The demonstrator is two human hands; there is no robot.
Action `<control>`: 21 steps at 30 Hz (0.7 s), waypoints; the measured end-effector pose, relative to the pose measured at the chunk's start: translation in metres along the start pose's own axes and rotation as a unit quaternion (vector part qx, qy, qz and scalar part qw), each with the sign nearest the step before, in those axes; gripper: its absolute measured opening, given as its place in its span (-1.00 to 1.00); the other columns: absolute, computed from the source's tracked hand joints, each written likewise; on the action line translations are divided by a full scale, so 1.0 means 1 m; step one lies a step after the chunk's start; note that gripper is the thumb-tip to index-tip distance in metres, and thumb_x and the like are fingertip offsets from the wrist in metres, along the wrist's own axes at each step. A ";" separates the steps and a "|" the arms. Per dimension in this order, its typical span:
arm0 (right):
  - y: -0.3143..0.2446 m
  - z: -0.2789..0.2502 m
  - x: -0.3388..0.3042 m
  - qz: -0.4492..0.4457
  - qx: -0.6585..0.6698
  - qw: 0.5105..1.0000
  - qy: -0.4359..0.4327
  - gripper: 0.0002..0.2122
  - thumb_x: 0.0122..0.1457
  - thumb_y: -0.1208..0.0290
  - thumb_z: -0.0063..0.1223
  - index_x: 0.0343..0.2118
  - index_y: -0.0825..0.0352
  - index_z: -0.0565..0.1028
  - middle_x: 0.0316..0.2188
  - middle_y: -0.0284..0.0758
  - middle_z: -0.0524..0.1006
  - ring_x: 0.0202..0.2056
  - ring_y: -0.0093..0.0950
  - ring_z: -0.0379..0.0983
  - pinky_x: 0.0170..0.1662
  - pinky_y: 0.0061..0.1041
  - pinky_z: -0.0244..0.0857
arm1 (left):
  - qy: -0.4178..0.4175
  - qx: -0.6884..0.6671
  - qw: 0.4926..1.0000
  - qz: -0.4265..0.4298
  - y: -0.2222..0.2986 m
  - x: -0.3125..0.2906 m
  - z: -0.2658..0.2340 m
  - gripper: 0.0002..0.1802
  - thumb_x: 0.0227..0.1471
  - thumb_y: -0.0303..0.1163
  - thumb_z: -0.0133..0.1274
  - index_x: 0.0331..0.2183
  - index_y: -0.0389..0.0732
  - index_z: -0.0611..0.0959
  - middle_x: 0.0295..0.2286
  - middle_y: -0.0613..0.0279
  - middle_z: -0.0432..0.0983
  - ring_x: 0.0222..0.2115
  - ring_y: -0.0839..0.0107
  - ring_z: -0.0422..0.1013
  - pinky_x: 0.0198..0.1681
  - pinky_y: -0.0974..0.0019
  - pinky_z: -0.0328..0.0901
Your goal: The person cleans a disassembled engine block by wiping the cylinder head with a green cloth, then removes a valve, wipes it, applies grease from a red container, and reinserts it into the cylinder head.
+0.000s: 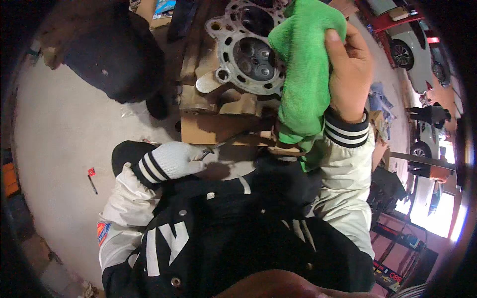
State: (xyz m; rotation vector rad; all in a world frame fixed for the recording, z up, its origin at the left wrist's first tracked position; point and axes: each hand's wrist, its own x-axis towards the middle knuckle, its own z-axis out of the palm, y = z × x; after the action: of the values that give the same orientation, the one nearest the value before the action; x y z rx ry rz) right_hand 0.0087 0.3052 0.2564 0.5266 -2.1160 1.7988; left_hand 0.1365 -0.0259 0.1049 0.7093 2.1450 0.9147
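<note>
My bare right hand (348, 69) grips a green cloth (305, 79), thumb on its front and fingers behind it. The cloth hangs over the right side of a metal engine cylinder head (231, 64) and covers part of it. The round combustion chamber (256, 58) nearest me is dark, with valves in it. Lower and to the left, my left hand (171, 161) wears a white knitted glove. Its fingers are closed on a thin metal tool (218, 147) that points toward the cylinder head's near edge; its exact kind is unclear.
Cardboard (198, 128) lies under the cylinder head. A person in dark clothing (117, 54) is close by at the upper left. A pen-like item (93, 184) with a red tag lies on the floor. Cars, such as a white one (415, 49), and people stand far right.
</note>
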 end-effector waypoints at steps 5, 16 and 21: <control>0.004 -0.018 0.000 0.074 0.339 0.937 -0.042 -0.67 0.50 0.30 -0.19 0.22 0.28 0.38 0.01 -0.32 0.58 -0.04 -0.43 0.56 0.07 -0.40 0.46 | -0.020 0.028 0.999 -0.008 -0.004 0.001 0.002 -0.63 0.17 -0.10 0.07 -0.33 -0.25 0.66 -0.49 -0.11 0.56 -0.44 -0.06 0.52 -0.31 0.01 0.38; -0.027 -0.024 -0.046 0.033 0.389 0.921 0.018 -0.64 0.50 0.23 -0.22 0.23 0.28 0.33 0.11 -0.24 0.50 0.06 -0.27 0.51 0.14 -0.23 0.43 | 0.032 -0.460 0.874 0.155 0.108 -0.034 -0.029 -0.75 0.08 -0.37 0.33 -0.27 -0.33 0.68 -0.38 0.28 0.60 -0.35 0.56 0.49 -0.22 0.42 0.39; -0.046 0.002 -0.103 -0.059 0.223 0.968 0.103 -0.74 0.29 0.47 0.16 -0.02 0.35 0.41 -0.11 -0.31 0.56 -0.10 -0.54 0.49 0.03 -0.47 0.38 | 0.241 -0.237 0.902 0.269 0.168 0.003 -0.018 -0.79 0.04 -0.48 0.28 -0.23 -0.32 0.71 0.06 0.05 0.50 -0.18 0.48 0.51 -0.01 0.38 0.37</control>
State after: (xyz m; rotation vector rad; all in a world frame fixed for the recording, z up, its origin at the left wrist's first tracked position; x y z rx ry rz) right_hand 0.1211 0.3039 0.2488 0.5295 -1.5129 2.1619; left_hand 0.1562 0.0705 0.2424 0.9010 2.0045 2.0073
